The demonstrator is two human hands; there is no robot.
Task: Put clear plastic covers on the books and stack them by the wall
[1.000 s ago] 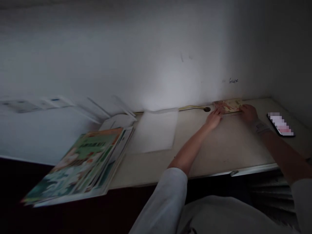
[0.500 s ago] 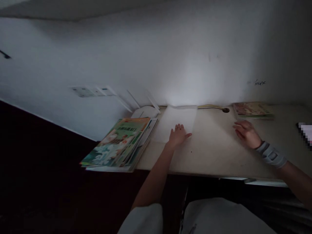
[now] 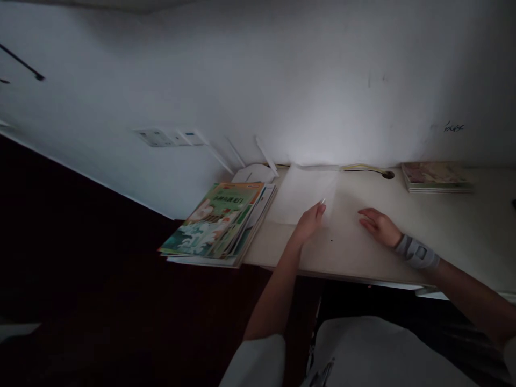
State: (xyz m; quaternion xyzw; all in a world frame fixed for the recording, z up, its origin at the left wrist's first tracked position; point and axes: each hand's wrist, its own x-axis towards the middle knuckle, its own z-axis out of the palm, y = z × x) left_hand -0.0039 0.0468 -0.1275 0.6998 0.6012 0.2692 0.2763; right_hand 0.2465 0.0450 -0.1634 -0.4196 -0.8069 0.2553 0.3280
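Observation:
My left hand (image 3: 309,221) is over the lower right part of a white sheet of paper (image 3: 302,188) that lies on the desk against the wall. Its fingers are closed, and a small bright white tip (image 3: 323,201) sticks up from them. Whether that is a folded bit of the sheet or a separate object, I cannot tell. To the right, my right hand (image 3: 379,226) hovers over the bare desktop, fingers loosely bent and a little apart, holding nothing. A grey wrist support (image 3: 417,252) wraps that wrist.
A stack of picture books (image 3: 217,220) overhangs the front left corner of the desk (image 3: 363,263). Behind it stands a white router (image 3: 253,173) with raised antennas. Cables run along the wall to a round hole (image 3: 388,174). More books (image 3: 437,177) lie at back right.
My left hand was spread flat on the paper; its fingers are now closed with a white tip showing. My right hand has moved left, nearer the paper. The view has shifted.

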